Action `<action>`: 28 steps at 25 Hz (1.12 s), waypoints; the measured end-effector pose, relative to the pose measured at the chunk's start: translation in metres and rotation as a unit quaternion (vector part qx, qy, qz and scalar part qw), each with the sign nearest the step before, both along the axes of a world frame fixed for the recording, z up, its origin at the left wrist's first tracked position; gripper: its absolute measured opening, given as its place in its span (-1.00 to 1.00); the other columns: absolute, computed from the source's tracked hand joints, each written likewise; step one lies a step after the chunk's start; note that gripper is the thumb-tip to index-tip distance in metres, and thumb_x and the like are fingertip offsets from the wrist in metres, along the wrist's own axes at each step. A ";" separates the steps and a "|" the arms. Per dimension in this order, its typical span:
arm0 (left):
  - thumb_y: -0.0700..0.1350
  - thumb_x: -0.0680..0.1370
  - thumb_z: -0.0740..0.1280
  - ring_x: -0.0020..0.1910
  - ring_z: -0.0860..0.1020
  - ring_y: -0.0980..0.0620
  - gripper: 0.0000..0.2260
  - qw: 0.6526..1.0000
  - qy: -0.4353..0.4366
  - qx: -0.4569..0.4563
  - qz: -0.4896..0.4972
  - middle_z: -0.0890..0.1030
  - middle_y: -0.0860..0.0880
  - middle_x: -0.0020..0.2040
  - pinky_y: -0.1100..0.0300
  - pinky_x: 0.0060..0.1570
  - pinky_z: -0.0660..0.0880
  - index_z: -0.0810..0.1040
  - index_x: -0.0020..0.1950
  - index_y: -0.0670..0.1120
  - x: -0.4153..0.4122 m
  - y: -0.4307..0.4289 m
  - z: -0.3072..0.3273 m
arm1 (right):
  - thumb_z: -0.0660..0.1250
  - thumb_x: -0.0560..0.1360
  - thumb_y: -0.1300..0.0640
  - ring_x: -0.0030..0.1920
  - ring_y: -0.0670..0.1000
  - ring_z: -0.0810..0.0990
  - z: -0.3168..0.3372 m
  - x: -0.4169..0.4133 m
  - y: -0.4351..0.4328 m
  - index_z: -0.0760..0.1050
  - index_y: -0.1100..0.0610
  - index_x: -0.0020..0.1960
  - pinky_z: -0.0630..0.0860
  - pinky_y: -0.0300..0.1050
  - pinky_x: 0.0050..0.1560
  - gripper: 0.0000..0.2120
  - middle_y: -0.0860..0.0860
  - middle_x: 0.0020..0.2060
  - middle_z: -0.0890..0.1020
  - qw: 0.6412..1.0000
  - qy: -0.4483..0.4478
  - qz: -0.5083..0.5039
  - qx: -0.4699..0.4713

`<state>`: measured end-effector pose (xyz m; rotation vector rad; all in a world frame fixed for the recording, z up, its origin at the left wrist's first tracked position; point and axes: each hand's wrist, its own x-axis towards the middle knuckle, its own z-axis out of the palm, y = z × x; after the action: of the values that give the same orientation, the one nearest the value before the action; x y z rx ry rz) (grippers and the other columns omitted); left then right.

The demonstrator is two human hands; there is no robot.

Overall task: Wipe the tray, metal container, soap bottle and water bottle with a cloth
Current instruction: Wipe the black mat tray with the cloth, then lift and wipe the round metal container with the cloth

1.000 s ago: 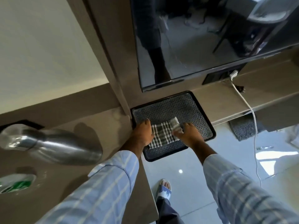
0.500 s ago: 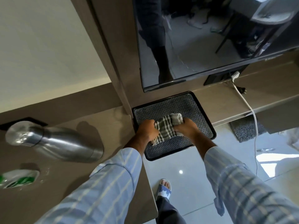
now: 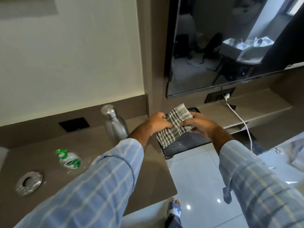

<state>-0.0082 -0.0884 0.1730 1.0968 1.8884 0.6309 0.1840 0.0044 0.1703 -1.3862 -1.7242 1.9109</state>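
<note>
A woven checked cloth [image 3: 175,125] is hanging soft over a dark, bumpy-textured tray [image 3: 184,143], while the brushed-metal water bottle [image 3: 115,125] is gleaming dully on the smooth matt brown counter [image 3: 49,145].

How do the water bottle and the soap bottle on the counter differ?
The water bottle is plain silver metal; the soap bottle is clear with green label and green top. The water bottle looks taller and stands nearer the tray; the soap bottle sits nearer the counter's left end. Both stand upright, untouched.
</note>
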 end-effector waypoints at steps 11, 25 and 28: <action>-0.11 0.39 0.56 -0.04 0.73 0.13 -0.76 0.947 -0.199 0.226 0.113 0.77 0.11 -0.03 0.26 -0.07 0.63 0.66 -0.02 0.16 -0.098 -0.197 0.103 | 0.44 0.55 0.28 0.25 0.19 0.66 0.096 -0.141 -0.161 0.56 0.28 0.39 0.58 0.08 0.33 -0.59 0.22 0.30 0.68 0.972 0.225 0.066 -0.031; -0.23 0.55 0.44 0.22 0.64 -0.21 -0.62 0.822 -0.148 0.239 0.495 0.66 -0.20 0.25 -0.21 0.31 0.51 0.54 0.36 -0.15 -0.287 -0.463 0.014 | 0.43 0.60 0.21 -0.30 -0.03 0.63 0.027 -0.399 -0.350 0.65 0.19 -0.02 0.63 -0.20 -0.21 -0.94 0.13 -0.23 0.66 0.948 0.082 0.293 -0.095; -0.14 0.52 0.47 0.25 0.60 -0.17 -0.57 0.799 -0.077 0.162 0.574 0.64 -0.13 0.28 -0.18 0.35 0.48 0.52 0.38 -0.09 -0.316 -0.515 -0.033 | 0.41 0.62 0.22 -0.31 -0.04 0.56 -0.031 -0.423 -0.382 0.59 0.15 -0.11 0.58 -0.21 -0.21 -0.87 0.08 -0.28 0.61 0.949 0.001 0.297 -0.105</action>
<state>-0.3245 -0.6036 0.1397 -0.0972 2.2054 1.6929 -0.2394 -0.3777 0.1396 -0.9794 -2.1689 2.4566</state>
